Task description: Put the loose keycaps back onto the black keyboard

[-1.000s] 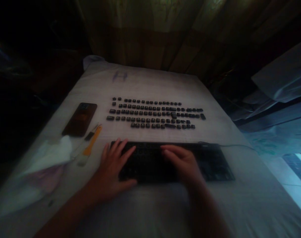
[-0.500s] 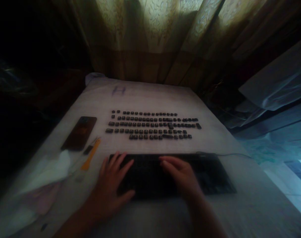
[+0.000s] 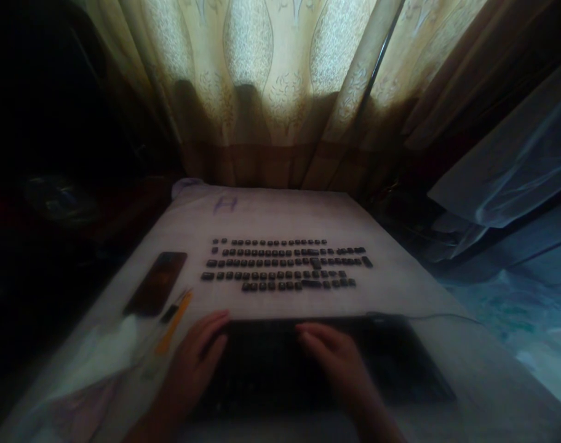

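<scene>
A black keyboard body (image 3: pixel 391 363) lies on the white cloth-covered table (image 3: pixel 280 215) close to me. My left hand (image 3: pixel 195 366) rests on its left end, fingers together and laid flat over the edge. Over the keyboard's middle lies my right hand (image 3: pixel 336 363), fingers stretched flat. Neither hand holds anything. Beyond the keyboard, several loose black keycaps (image 3: pixel 285 264) are laid out in rows on the cloth.
A dark phone (image 3: pixel 157 283) lies left of the keycaps. An orange-handled tool (image 3: pixel 174 320) and a small dark tool sit beside it, next to crumpled white cloth (image 3: pixel 100 351). A cable (image 3: pixel 437 318) runs right from the keyboard. Curtains (image 3: pixel 280 80) hang behind the table.
The view has tilted upward, so table and hands sit lower in frame and more curtain shows. My left fingers have drawn together at the keyboard's left end. The right hand stays on the keyboard.
</scene>
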Available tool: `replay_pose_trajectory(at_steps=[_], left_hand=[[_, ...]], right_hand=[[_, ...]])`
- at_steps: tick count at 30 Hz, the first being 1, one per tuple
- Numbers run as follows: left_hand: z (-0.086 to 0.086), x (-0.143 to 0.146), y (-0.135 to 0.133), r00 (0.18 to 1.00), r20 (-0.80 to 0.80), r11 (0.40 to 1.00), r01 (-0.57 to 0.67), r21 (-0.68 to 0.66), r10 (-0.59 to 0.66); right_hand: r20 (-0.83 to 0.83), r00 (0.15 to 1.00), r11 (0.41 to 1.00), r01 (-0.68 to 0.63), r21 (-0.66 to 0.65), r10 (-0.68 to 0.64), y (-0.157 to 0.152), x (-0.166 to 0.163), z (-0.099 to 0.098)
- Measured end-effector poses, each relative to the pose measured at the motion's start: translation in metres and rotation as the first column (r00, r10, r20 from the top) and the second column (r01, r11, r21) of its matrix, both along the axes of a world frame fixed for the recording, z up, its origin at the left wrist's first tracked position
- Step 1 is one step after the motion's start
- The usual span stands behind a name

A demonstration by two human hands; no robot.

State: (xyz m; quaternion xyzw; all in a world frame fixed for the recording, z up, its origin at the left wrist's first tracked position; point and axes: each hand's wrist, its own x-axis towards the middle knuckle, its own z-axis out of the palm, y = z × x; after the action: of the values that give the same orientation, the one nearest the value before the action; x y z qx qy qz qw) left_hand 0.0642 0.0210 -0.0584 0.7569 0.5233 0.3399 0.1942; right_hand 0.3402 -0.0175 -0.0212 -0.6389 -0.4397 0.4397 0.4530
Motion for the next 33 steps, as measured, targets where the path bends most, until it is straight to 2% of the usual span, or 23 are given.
replay_pose_trajectory(at_steps=[5, 15, 23, 33], left_hand=[[0.004, 0.002, 0.017, 0.997, -0.074, 0.995, -0.045, -0.089, 0.038], [0.028, 0.026, 0.078, 0.951, -0.299, 0.985, 0.023, -0.173, -0.075], [0.035, 0.047, 0.087, 0.88, -0.47, 0.985, -0.017, -0.173, -0.068], [0.036, 0.047, 0.089, 0.858, -0.507, 0.983, -0.017, -0.184, -0.08]], right_hand=[[-0.032, 0.999, 0.999, 0.026, 0.027, -0.026, -0.001, -0.002, 0.005], [-0.032, 0.999, 0.996, 0.023, 0.081, -0.021, 0.0, 0.001, 0.002], [-0.029, 0.999, 0.995, 0.021, 0.094, -0.019, -0.001, 0.002, 0.003], [-0.047, 0.999, 0.998, 0.004, 0.065, -0.001, -0.004, 0.004, 0.019]])
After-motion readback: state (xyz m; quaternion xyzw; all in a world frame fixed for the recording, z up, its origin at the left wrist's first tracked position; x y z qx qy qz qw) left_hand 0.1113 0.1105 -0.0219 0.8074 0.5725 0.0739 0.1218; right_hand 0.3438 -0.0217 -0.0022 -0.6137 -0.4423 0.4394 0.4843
